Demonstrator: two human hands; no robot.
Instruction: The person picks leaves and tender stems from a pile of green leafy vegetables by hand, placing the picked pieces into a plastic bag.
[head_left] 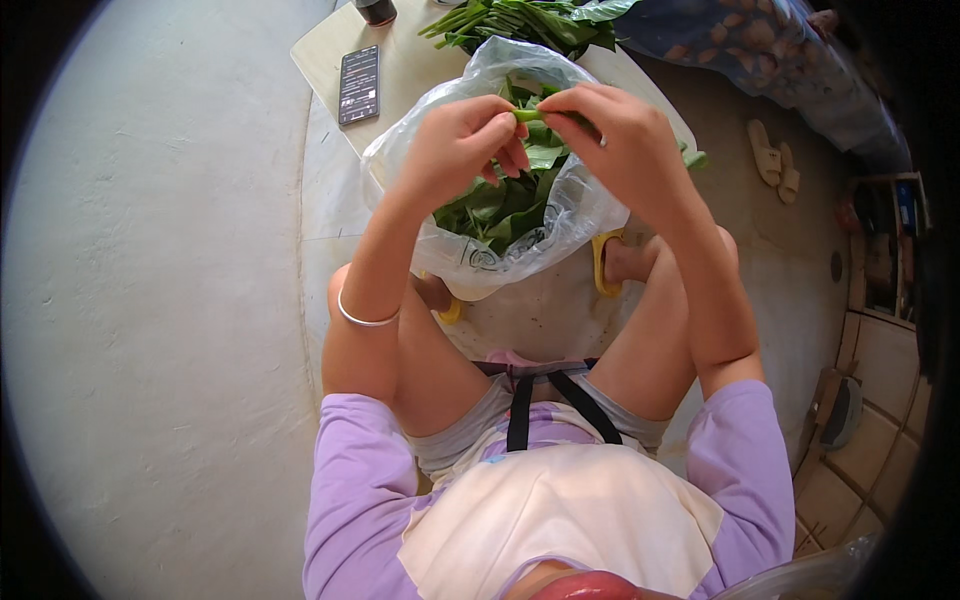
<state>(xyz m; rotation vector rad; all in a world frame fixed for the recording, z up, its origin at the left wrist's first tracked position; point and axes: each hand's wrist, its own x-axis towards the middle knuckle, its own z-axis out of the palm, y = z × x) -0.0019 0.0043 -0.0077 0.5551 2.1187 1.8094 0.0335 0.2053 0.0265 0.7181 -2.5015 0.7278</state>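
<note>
My left hand (460, 143) and my right hand (622, 128) meet above a clear plastic bag (585, 225). Between the fingertips of both, pinched from either side, is a short length of green vegetable stem (528, 116). Loose leafy greens (495, 215) fill the bag beneath, its mouth spread wide. Just past the far side of the bag lies a bunch of long-stemmed greens (530, 25) on the table. My right palm hides part of what its fingers hold.
The pale table (325, 42) carries a phone (359, 86) and a dark cup (376, 11) at its far left. A floral cloth (740, 40) hangs at the far right. Slippers (768, 160) lie on the floor there, with a shelf (885, 245) beyond.
</note>
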